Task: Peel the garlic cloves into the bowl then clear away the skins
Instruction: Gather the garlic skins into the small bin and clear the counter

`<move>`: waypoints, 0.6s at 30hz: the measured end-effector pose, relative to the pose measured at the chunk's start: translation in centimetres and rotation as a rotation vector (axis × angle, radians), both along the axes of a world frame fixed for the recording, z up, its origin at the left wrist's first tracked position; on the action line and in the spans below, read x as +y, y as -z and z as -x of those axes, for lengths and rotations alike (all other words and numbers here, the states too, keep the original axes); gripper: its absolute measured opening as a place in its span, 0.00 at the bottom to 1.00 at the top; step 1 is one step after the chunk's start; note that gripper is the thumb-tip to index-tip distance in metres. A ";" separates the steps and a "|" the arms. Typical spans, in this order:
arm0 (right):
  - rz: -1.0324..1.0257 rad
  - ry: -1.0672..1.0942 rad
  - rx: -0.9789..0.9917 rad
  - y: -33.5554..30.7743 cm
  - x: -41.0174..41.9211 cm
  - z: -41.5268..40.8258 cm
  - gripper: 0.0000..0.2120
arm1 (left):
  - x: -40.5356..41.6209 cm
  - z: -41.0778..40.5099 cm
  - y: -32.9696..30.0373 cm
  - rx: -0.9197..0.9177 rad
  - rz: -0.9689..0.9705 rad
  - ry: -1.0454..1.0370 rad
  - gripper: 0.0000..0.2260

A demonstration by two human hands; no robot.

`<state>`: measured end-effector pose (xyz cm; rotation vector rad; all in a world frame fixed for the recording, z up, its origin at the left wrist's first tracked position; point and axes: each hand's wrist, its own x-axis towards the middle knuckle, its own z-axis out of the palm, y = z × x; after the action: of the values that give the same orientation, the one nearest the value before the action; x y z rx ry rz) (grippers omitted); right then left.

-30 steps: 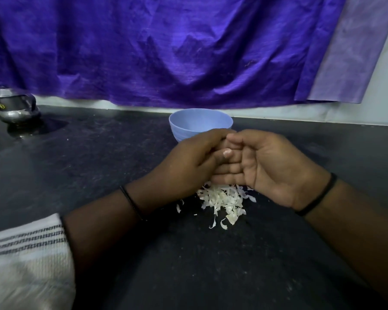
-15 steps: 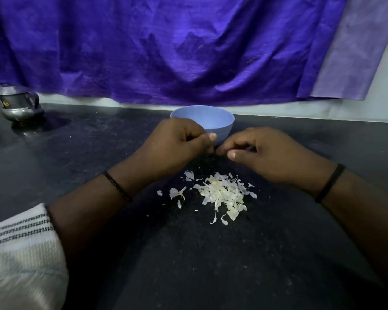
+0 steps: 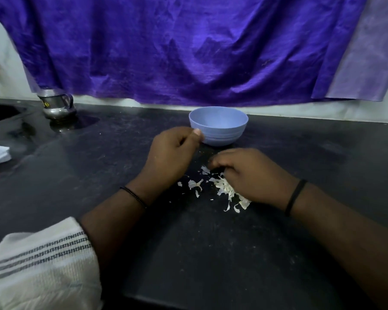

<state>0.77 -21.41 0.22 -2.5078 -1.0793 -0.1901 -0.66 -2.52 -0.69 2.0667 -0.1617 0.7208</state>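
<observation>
Right hand (image 3: 253,175) lies palm-down over the heap of garlic skins (image 3: 227,189), fingers curled onto the far edge of the pile. We read this grip as closing on skins. How much is actually pinched under the palm we cannot tell.

Left hand (image 3: 173,153) is loosely curled, thumb tip up against the near left wall of the blue bowl (image 3: 220,128). Whether it holds a clove or a scrap is hidden; we cannot tell. The bowl stands on the counter (image 3: 211,242) just beyond both grips. Its inside is out of sight from this angle, so we see no cloves.

Skins: main heap is under and just nearer than the right grip. A few loose flakes (image 3: 195,184) lie between the two grips, toward the left wrist.

Handling, our judgement:
- Skins are papery, near weightless and brittle, and will scatter at a breath or a quick sweep.
- They are too thin to pinch singly with any speed. Better to rake them together with the side of the hand, then scoop from underneath at the heap's edge, the other palm cupped as a wall.
- Strays will likely cling to the dark counter and need a fingertip press.

Peeling looks finished; we seem to be in the clearing stage.
</observation>
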 end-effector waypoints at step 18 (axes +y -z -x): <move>0.152 0.113 -0.131 0.3 1.9 1.8 0.29 | 0.4 -1.8 1.1 0.131 0.316 -0.020 0.23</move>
<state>-0.99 -19.49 -0.06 -2.7275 -1.0375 -0.3192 1.14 -2.11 -1.76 1.8071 0.0456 0.5802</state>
